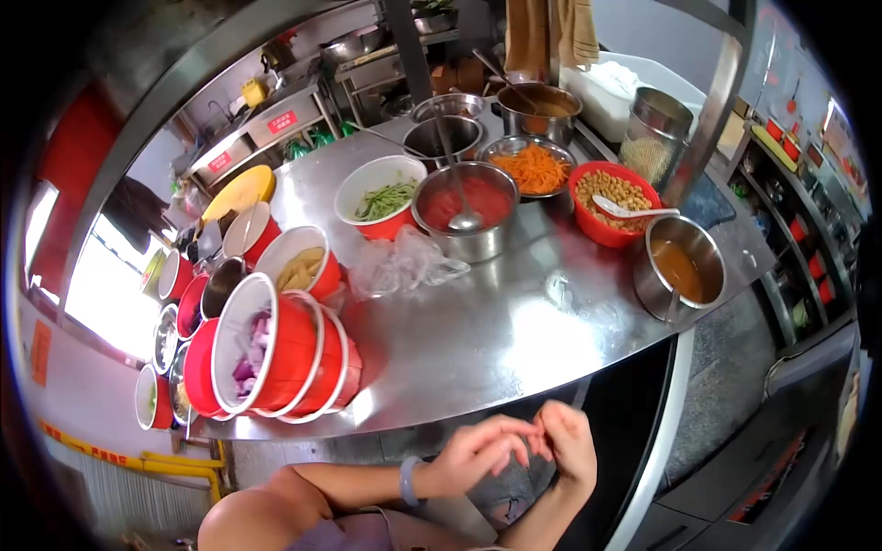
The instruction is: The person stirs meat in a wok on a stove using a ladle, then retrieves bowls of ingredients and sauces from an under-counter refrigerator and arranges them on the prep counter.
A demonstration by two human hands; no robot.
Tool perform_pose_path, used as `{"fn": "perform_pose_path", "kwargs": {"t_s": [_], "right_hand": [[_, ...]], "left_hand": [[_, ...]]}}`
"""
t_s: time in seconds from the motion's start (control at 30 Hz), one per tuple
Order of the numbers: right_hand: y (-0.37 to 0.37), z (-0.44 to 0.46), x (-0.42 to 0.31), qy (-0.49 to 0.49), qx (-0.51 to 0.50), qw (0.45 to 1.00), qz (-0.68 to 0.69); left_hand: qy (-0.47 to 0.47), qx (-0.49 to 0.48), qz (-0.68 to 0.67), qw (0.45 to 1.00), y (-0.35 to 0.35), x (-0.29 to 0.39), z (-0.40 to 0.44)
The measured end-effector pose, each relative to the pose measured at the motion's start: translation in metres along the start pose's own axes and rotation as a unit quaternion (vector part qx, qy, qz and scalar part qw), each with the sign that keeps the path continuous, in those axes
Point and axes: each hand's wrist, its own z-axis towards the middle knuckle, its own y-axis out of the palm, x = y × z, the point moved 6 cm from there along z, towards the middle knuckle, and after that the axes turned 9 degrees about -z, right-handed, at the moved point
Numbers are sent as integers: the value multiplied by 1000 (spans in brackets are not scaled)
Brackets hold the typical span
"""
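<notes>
My left hand (480,450), with a pale bracelet (409,480) at the wrist, is in front of the steel counter (441,354). Its fingers are loosely bent with gaps between them, and the fingertips meet my right hand (565,443). The right hand's fingers are curled inward; anything inside them is hidden. Both hands hang just off the counter's near edge. Closest on the counter is a tilted stack of red and white bowls (303,367), the top one with chopped purple onion (250,354). A crumpled clear plastic bag (404,264) lies farther back.
Along the back stand a pot of red sauce with a ladle (466,220), shredded carrot (533,170), a red bowl of peanuts (611,197) and a cucumber bowl (381,197). A pot of brown liquid (682,266) sits at the right edge. A metal post (721,110) rises there.
</notes>
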Motion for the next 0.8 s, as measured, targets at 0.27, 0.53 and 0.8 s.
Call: {"fn": "perform_pose_path", "kwargs": {"t_s": [0.27, 0.53, 0.8], "right_hand": [[107, 124, -79, -26, -60, 998, -14], [194, 258, -64, 102, -7, 992, 67], [197, 302, -56, 137, 107, 984, -43]], "left_hand": [[-3, 128, -68, 989, -38, 73, -21], [38, 118, 67, 990, -39, 156, -64], [19, 208, 3, 978, -59, 183, -67]]}}
